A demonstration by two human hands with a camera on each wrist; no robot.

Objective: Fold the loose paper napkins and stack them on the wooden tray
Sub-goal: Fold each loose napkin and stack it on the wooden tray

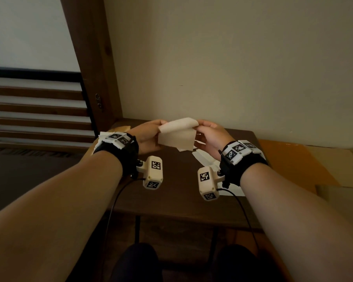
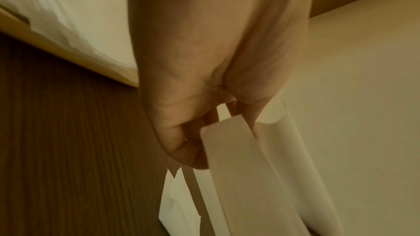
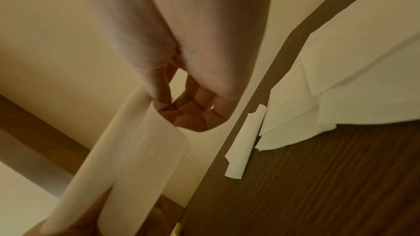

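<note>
Head view shows one paper napkin (image 1: 176, 135) held up in the air above the dark wooden table (image 1: 177, 192), between the two hands and in front of the pale wall. Its top edge curls over toward the person, and the sheet hangs down doubled from that edge. The left hand (image 1: 146, 137) pinches the napkin's upper left corner, thumb and fingers closed on the paper; the left wrist view shows the fingers (image 2: 181, 143) curled against the folded layers. The right hand (image 1: 210, 137) pinches the upper right corner in the same way, and the right wrist view shows its fingertips (image 3: 193, 116) bent in on the paper's edge. Both hands sit level with each other, close together, the napkin spanning the gap.

Below and behind the held sheet, loose white napkins (image 1: 204, 157) lie unfolded on the table, toward the right hand's side. Under the left wrist, a stack of white napkins (image 1: 102, 136) rests on the light wooden tray (image 2: 68, 55) at the table's far left.
</note>
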